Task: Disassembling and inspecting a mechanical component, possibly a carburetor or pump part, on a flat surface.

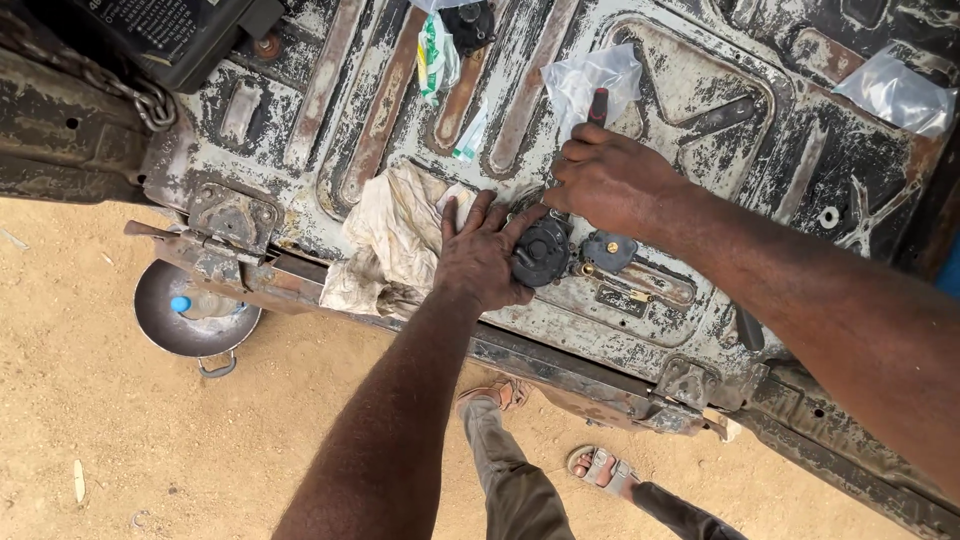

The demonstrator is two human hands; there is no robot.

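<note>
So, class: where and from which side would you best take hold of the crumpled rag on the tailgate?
Pinch the crumpled rag at its raised upper folds, coming from above on its left side: the left hand covers its right edge, and its lower end droops over the tailgate lip.

At twelve o'clock lies the ribbed sheet-metal tailgate panel [700, 90], its pale paint flaked down to rusty, rough steel. At its centre sits a round dark-grey part [541, 252], matt and grimy, metal or plastic I cannot tell. Just at nine o'clock of it, a crumpled beige cloth rag [395, 245], soft and stained. Up at twelve, a glossy clear plastic bag [590, 82]. At eight o'clock, a dull grey metal pan [165, 322] on coarse sand.
</note>
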